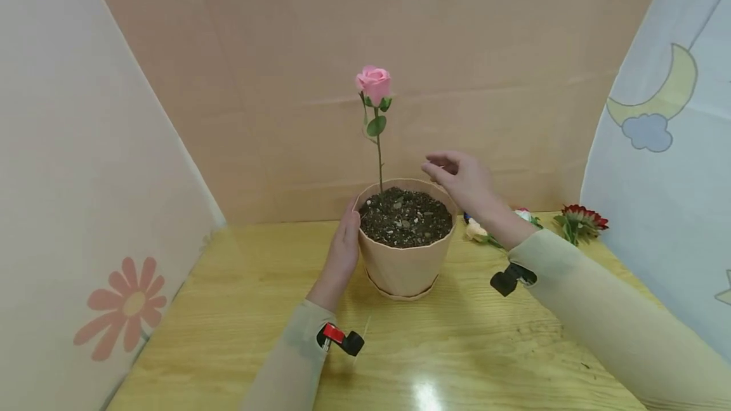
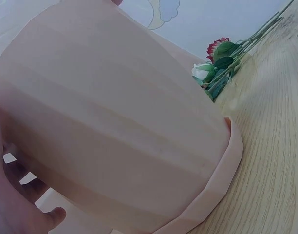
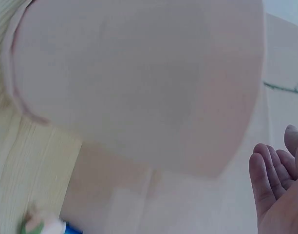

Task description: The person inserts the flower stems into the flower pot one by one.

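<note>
A pink rose (image 1: 374, 84) with green leaves stands upright in dark soil (image 1: 405, 217), near the back left of a peach-coloured flowerpot (image 1: 404, 265). Against the pot's left side rests my left hand (image 1: 343, 243); the left wrist view shows its fingers (image 2: 29, 187) along the pot wall (image 2: 115, 112). My right hand (image 1: 471, 182) is raised by the right rim, its fingers loosely bent and holding nothing. In the right wrist view that hand (image 3: 280, 180) is apart from the pot (image 3: 139, 83), with a bit of green stem (image 3: 283, 88) beyond the rim.
Several more artificial flowers lie on the wooden table (image 1: 274, 271) to the right of the pot, among them a dark red one (image 1: 582, 217) and a cream one (image 1: 475, 231). A brown backdrop (image 1: 274, 113) and printed side sheets (image 1: 85, 144) enclose the table.
</note>
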`<state>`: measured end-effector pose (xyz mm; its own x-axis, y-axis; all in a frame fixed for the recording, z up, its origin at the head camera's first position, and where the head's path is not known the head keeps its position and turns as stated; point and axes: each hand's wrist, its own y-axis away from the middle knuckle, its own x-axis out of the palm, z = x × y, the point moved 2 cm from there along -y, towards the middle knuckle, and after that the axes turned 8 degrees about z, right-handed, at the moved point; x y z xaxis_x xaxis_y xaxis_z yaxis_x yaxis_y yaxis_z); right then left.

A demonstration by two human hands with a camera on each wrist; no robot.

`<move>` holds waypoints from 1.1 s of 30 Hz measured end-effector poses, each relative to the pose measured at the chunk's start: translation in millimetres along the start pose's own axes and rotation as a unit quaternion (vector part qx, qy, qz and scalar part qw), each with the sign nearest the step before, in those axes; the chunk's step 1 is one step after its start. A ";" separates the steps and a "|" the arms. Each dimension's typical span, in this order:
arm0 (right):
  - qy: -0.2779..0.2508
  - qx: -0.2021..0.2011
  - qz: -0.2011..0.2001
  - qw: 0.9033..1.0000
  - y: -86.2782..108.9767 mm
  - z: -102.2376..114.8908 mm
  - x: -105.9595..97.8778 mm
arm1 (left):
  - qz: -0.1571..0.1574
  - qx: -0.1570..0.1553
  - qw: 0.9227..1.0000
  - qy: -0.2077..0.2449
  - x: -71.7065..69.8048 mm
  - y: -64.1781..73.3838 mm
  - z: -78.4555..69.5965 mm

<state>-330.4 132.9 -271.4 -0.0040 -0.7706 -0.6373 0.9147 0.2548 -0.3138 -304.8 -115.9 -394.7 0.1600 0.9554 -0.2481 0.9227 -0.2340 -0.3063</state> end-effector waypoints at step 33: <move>0.192 0.087 0.002 0.977 114.4 -106.1 -84.7 | -0.002 0.002 1.000 0.000 2.0 -1.8 -4.7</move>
<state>-268.2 289.3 -328.0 -0.1214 -0.4844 -0.8664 0.9696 0.1289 -0.2079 -304.5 -112.8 -390.4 0.1572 0.9562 -0.2470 0.9216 -0.2319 -0.3112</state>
